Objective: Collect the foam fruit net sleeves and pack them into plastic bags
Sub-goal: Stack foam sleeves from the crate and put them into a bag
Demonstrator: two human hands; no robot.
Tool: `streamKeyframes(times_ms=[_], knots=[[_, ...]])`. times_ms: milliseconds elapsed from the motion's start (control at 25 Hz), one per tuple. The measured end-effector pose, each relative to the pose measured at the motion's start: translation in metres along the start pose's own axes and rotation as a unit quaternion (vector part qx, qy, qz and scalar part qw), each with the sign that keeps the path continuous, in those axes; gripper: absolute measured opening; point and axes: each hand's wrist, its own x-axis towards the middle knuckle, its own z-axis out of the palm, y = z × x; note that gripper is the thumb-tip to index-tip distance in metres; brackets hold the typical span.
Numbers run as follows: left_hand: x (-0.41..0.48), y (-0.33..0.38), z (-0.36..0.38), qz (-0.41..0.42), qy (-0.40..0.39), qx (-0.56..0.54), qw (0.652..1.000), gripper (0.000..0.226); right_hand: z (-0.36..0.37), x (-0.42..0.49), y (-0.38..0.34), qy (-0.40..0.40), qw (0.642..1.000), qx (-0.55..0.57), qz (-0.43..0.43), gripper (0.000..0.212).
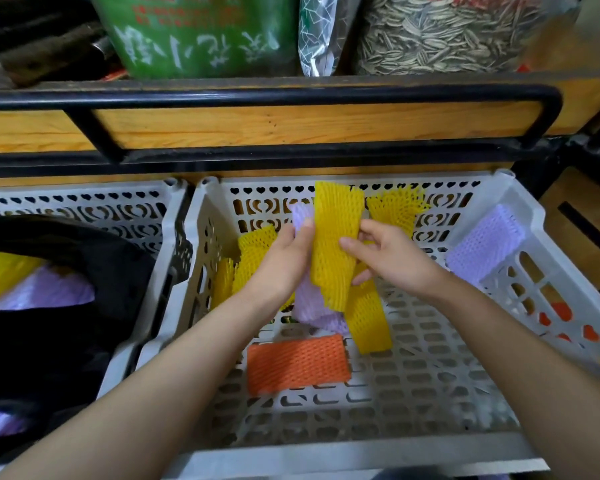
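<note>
Over the white plastic crate (pixel 430 441), my left hand (pixel 284 261) grips a stack of foam net sleeves: a yellow sleeve (pixel 335 244) in front and a purple one (pixel 309 306) behind it. My right hand (pixel 385 254) pinches the yellow sleeve's right edge, with another yellow sleeve (pixel 369 317) hanging under it. An orange sleeve (pixel 297 363) lies flat on the crate floor. More yellow sleeves (pixel 253 251) lean at the back left, one (pixel 395 206) at the back. A purple sleeve (pixel 485 244) leans on the right wall.
A second white crate (pixel 84 202) at the left holds a black plastic bag (pixel 84 271) with yellow and purple sleeves inside. A wooden shelf with a black metal rail (pixel 257 95) runs above, carrying a green bag and a bag of sunflower seeds (pixel 440 32).
</note>
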Motion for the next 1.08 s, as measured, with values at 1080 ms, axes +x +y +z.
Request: streamKeyframes(times_ms=[1080], knots=[[0.01,-0.021,-0.02,-0.015,-0.035,-0.018,0.999,0.047,0.013,0.005,0.016,0.044,0.995,0.085,-0.001,0.038]])
